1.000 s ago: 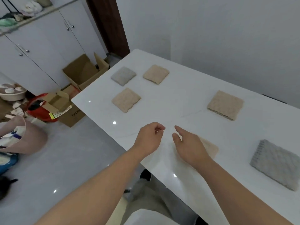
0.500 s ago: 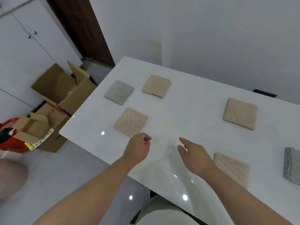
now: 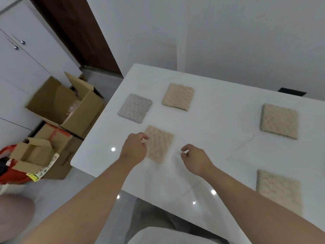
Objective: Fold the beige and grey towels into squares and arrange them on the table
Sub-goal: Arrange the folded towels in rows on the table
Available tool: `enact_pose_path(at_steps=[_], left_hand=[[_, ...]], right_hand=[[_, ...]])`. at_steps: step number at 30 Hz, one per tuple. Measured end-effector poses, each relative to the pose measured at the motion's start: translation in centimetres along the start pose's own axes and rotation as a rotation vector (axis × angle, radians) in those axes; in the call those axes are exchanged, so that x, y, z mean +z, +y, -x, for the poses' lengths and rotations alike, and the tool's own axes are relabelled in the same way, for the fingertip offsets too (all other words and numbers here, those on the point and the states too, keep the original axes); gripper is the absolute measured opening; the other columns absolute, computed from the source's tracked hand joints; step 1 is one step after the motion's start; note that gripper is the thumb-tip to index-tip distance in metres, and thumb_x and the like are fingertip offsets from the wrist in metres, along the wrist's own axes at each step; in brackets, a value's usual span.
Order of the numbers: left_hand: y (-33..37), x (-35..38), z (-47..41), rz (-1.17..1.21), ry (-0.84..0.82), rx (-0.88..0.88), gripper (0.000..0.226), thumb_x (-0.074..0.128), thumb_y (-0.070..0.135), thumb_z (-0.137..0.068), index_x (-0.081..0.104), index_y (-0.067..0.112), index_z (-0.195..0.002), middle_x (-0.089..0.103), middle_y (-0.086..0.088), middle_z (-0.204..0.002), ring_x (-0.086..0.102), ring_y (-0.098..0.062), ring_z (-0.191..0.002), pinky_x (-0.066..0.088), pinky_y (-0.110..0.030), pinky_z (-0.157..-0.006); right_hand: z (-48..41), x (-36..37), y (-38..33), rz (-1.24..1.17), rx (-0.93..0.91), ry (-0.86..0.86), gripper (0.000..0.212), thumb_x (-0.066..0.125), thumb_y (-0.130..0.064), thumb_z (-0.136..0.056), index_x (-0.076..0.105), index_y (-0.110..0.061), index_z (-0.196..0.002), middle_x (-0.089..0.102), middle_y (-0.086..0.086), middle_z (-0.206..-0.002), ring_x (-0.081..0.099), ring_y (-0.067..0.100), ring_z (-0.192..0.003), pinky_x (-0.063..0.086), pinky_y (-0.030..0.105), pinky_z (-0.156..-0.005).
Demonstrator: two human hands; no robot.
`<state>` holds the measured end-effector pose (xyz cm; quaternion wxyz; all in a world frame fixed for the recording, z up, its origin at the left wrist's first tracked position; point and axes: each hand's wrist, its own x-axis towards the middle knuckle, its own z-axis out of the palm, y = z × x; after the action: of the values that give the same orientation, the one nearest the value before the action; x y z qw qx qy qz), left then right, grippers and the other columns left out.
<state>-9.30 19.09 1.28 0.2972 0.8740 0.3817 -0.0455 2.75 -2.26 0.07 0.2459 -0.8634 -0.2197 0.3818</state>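
Several folded square towels lie on the white table (image 3: pixel 219 106). A grey towel (image 3: pixel 134 107) and a beige towel (image 3: pixel 178 96) sit at the far left. Closer to me lies another beige towel (image 3: pixel 161 144). My left hand (image 3: pixel 134 149) hovers over its left edge with loosely curled fingers and holds nothing. My right hand (image 3: pixel 195 159) hangs just right of that towel, fingers loosely curled, empty. A beige towel (image 3: pixel 279 121) lies at the far right and one more beige towel (image 3: pixel 278 190) at the near right.
Open cardboard boxes (image 3: pixel 65 104) stand on the floor left of the table, with a red bag (image 3: pixel 8 166) beside them. White cupboards (image 3: pixel 19 55) and a dark door frame (image 3: pixel 79 32) are behind. A wall runs along the table's far side.
Both hands have moved forward and left toward the near-left beige towel. The view has swung left, so the grey towel at the right has left the frame.
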Motion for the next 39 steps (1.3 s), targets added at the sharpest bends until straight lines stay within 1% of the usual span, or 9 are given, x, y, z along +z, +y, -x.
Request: enact_pose_path(at_steps=[7, 10, 13, 16, 20, 25, 33, 36, 39], left_hand=[[-6.2, -1.1, -8.1, -0.074, -0.219, 0.068, 0.016, 0.06, 0.008, -0.095, 0.066, 0.016, -0.108, 0.062, -0.007, -0.113, 0.061, -0.017, -0.084, 0.05, -0.027, -0.067], [-7.0, -0.8, -9.3, -0.054, -0.332, 0.175, 0.019, 0.061, 0.013, -0.096, 0.062, 0.015, -0.115, 0.06, -0.006, -0.116, 0.06, -0.019, -0.092, 0.052, -0.031, -0.073], [-7.4, 0.0, -10.2, -0.064, -0.424, 0.224, 0.031, 0.06, 0.018, -0.099, 0.054, 0.017, -0.129, 0.053, -0.008, -0.126, 0.059, -0.022, -0.099, 0.054, -0.035, -0.082], [-7.9, 1.0, -10.8, -0.102, -0.475, 0.239, 0.048, 0.06, 0.02, -0.099, 0.043, 0.021, -0.144, 0.045, -0.013, -0.136, 0.059, -0.026, -0.104, 0.051, -0.037, -0.095], [-8.0, 2.0, -10.6, -0.14, -0.465, 0.249, 0.065, 0.056, 0.016, -0.101, 0.026, 0.03, -0.157, 0.038, -0.014, -0.139, 0.059, -0.031, -0.108, 0.05, -0.04, -0.098], [-6.8, 3.3, -9.8, -0.149, -0.451, 0.293, 0.066, 0.055, 0.013, -0.1, 0.028, 0.032, -0.158, 0.038, -0.01, -0.134, 0.053, -0.021, -0.091, 0.049, -0.034, -0.091], [-3.2, 6.0, -8.3, -0.166, -0.554, 0.375, 0.067, 0.055, 0.018, -0.101, 0.023, 0.029, -0.159, 0.034, -0.003, -0.13, 0.055, -0.019, -0.091, 0.052, -0.034, -0.087], [-3.4, 5.4, -7.9, -0.261, -0.425, 0.463, 0.064, 0.058, 0.027, -0.099, 0.03, 0.022, -0.156, 0.033, -0.008, -0.141, 0.055, -0.027, -0.11, 0.052, -0.039, -0.089], [-4.1, 5.7, -8.4, -0.502, -0.226, 0.806, 0.068, 0.049, 0.044, -0.101, 0.03, 0.013, -0.158, 0.023, -0.014, -0.165, 0.034, -0.033, -0.144, 0.044, -0.047, -0.107]], right_hand=[[-4.3, 4.5, -4.8, -0.09, 0.212, 0.119, 0.022, 0.046, -0.024, -0.102, 0.051, -0.017, -0.123, 0.07, 0.009, -0.093, 0.067, 0.024, -0.083, 0.056, 0.037, -0.079], [-4.9, 5.9, -6.2, -0.133, 0.304, 0.171, 0.022, 0.044, -0.018, -0.101, 0.046, -0.018, -0.122, 0.067, 0.009, -0.09, 0.066, 0.025, -0.079, 0.056, 0.039, -0.075], [-5.7, 7.1, -7.4, -0.142, 0.363, 0.175, 0.029, 0.039, -0.01, -0.096, 0.042, -0.021, -0.122, 0.062, 0.01, -0.085, 0.058, 0.023, -0.066, 0.048, 0.033, -0.056], [-6.5, 8.1, -8.3, -0.177, 0.395, 0.164, 0.028, 0.039, -0.01, -0.093, 0.04, -0.022, -0.117, 0.058, 0.014, -0.097, 0.055, 0.025, -0.068, 0.043, 0.031, -0.053], [-7.1, 9.4, -8.6, -0.172, 0.331, 0.133, 0.041, 0.051, -0.011, -0.091, 0.038, -0.018, -0.129, 0.043, 0.012, -0.112, 0.05, 0.024, -0.076, 0.043, 0.029, -0.063], [-7.1, 9.2, -7.4, -0.153, 0.317, 0.188, 0.042, 0.047, -0.01, -0.09, 0.04, -0.019, -0.131, 0.041, 0.012, -0.114, 0.055, 0.033, -0.084, 0.054, 0.042, -0.081], [-5.2, 7.2, -2.9, -0.126, 0.344, 0.259, 0.043, 0.044, -0.008, -0.092, 0.042, -0.019, -0.133, 0.042, 0.012, -0.119, 0.054, 0.031, -0.088, 0.052, 0.038, -0.083], [-4.9, 7.4, -2.1, -0.044, 0.319, 0.265, 0.044, 0.047, -0.005, -0.089, 0.043, -0.015, -0.132, 0.044, 0.012, -0.121, 0.054, 0.032, -0.095, 0.051, 0.04, -0.085], [-4.8, 8.7, -1.3, 0.233, 0.146, 0.487, 0.04, 0.047, -0.014, -0.097, 0.047, -0.006, -0.136, 0.045, 0.016, -0.141, 0.046, 0.04, -0.126, 0.043, 0.045, -0.103]])
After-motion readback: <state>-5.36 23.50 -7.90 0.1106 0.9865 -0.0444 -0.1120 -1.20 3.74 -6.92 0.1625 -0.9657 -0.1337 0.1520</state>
